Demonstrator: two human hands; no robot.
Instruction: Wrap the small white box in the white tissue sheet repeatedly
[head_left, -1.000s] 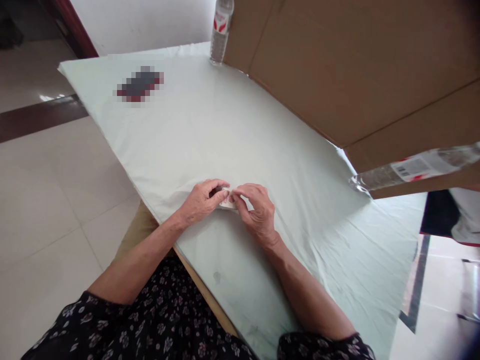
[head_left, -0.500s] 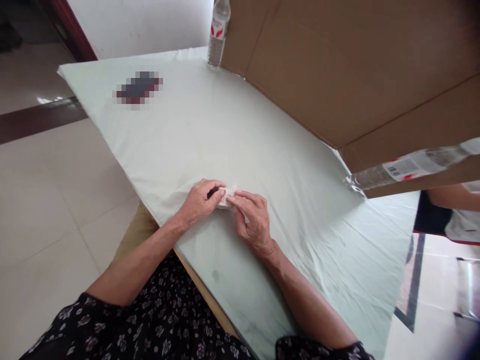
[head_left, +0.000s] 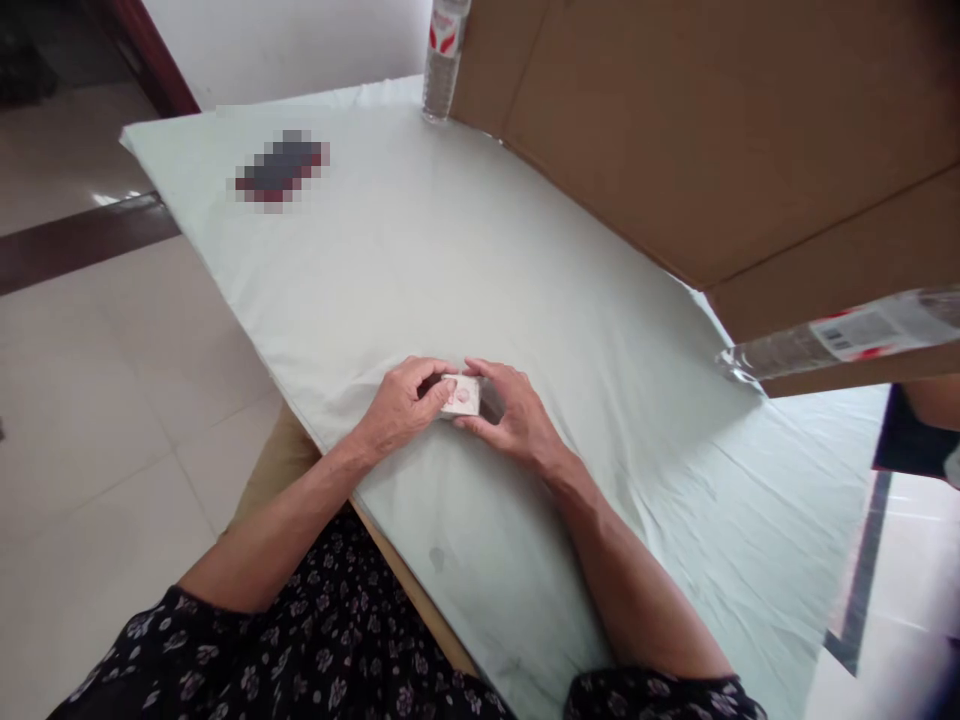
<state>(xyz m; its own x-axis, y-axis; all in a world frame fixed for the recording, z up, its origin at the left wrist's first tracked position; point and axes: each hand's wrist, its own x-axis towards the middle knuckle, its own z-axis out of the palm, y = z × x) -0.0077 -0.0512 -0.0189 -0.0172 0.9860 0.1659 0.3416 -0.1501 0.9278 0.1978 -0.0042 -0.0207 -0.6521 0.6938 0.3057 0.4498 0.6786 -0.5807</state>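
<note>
A small white rectangular stack with reddish marks on top, which looks like a deck of playing cards (head_left: 466,396), lies on the pale green cloth between my hands. My left hand (head_left: 411,400) grips its left end, the thumb pressed on the upper face and the fingers along the far side. Around the right end curves my right hand (head_left: 514,408), its fingertips at the far edge and its thumb at the near edge. A gap shows between that palm and the deck.
A pale green cloth (head_left: 360,270) covers the table. A brown cardboard panel (head_left: 637,130) stands at the back right, with a clear bottle (head_left: 442,65) at its left end and another bottle (head_left: 847,335) at its right. A blurred-out dark red object (head_left: 279,172) lies far left. Someone's arm (head_left: 932,402) shows at the right.
My right hand has spread from bunched fingers over the deck to a wider hold around its right end, uncovering the marked top. The left hand stays nearly still. The view has shifted slightly.
</note>
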